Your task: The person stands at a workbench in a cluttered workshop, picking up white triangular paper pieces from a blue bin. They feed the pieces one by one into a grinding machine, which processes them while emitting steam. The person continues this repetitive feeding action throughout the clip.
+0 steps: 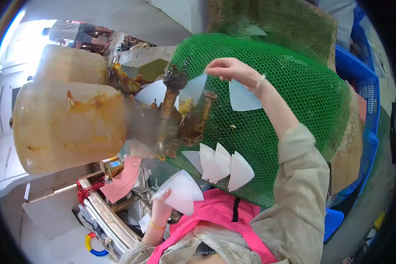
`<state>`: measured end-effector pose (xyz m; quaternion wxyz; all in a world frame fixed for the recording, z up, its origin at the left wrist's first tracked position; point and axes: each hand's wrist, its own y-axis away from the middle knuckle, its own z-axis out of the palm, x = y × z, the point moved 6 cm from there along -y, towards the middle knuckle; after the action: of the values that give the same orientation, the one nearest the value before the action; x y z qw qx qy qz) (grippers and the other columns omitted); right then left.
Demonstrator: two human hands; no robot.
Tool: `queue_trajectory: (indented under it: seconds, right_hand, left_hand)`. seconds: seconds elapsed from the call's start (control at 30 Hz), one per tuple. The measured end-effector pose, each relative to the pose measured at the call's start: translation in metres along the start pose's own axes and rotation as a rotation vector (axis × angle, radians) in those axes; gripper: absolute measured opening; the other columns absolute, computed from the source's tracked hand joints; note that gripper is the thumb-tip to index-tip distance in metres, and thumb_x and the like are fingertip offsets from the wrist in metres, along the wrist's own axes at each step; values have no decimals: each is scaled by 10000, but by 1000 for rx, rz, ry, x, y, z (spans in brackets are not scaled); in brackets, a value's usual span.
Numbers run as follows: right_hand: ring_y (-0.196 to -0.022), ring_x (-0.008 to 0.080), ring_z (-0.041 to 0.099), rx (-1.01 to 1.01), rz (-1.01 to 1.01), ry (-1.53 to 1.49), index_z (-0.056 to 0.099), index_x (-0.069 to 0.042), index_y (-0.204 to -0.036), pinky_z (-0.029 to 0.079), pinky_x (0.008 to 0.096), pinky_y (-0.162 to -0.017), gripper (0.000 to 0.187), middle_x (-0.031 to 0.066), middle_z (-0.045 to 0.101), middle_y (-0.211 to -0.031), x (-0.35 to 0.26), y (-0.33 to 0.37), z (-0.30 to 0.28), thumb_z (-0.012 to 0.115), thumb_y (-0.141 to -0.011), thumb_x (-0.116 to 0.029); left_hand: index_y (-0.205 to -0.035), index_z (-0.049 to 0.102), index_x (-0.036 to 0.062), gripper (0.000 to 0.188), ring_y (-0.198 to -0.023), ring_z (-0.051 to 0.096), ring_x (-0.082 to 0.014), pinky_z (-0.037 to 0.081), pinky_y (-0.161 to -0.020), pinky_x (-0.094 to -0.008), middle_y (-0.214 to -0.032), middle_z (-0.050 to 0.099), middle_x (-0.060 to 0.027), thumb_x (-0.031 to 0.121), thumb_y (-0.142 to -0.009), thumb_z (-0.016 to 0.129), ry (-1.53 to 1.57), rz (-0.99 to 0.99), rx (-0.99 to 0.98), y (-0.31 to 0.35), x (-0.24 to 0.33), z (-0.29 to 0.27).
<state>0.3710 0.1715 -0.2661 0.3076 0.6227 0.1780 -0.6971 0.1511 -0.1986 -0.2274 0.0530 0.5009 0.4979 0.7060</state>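
My left hand [162, 210] grips a small stack of white translucent fan-shaped sheets [180, 190], low in front of my pink apron. My right hand [235, 72] reaches out over a green mesh surface [295, 83]. Its fingers pinch the corner of a single translucent fan-shaped sheet [195, 88], which sits beside a glue-smeared roller fitting [169, 94]. Another such sheet [243, 97] lies on the mesh below my right wrist. Nearer me, several overlapping white sheets [218, 165] rest at the mesh's near edge. One more white sheet [156, 93] shows partly behind the fitting.
Two big cloudy, brown-stained containers [70, 127] take up the left. A wooden frame [108, 220] with pink sheets [123, 178] and scraps stands at the lower left. Blue plastic crates [358, 83] and cardboard [345, 169] are on the right. Another person [77, 33] is far off.
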Motion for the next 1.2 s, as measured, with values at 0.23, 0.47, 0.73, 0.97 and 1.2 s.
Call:
queue_trajectory:
  seconds: [0.23, 0.47, 0.73, 0.97, 1.2]
  right_hand:
    - [-573, 80, 476, -332, 93, 10, 642, -95, -784, 323, 218, -485, 265, 13, 560, -686, -17, -59, 62, 641, -672, -335]
    - [-639, 102, 491, -146, 166, -108, 613, -44, -802, 379, 214, -605, 227, 20, 566, -723, -19, -65, 45, 647, -682, -234]
    - [-575, 53, 396, 306, 172, 106, 568, -24, -723, 325, 195, -537, 159, -27, 468, -624, 21, 52, -81, 609, -700, -176]
    - [-744, 208, 497, 629, 234, 1102, 561, -92, -897, 389, 307, -646, 340, 51, 483, -784, 69, 194, -28, 707, -603, -179]
    - [-812, 233, 554, 86, -128, 510, 632, -51, -848, 438, 322, -713, 499, 119, 575, -882, -43, 13, 13, 606, -648, -508]
  left_hand:
    - [-1064, 496, -10, 292, -950, 527, -223, 398, -850, -351, -1026, 549, -96, 37, -777, 523, 56, 14, 134, 4, -8, -27]
    - [-1055, 500, -17, 283, -930, 540, -222, 401, -844, -347, -1007, 559, -101, 52, -782, 519, 122, -53, 105, 4, -7, -18]
    - [-1045, 502, -29, 276, -940, 534, -220, 396, -843, -342, -1015, 552, -113, 77, -790, 518, 89, -29, 63, 3, 3, -11]
    - [-1038, 506, -30, 273, -937, 534, -222, 395, -842, -339, -1013, 553, -110, 60, -781, 528, 57, -20, 31, -6, 3, -2]
    - [-1074, 484, -23, 308, -976, 518, -230, 385, -866, -350, -1045, 543, -113, 62, -781, 525, 54, -69, 8, 0, -14, 4]
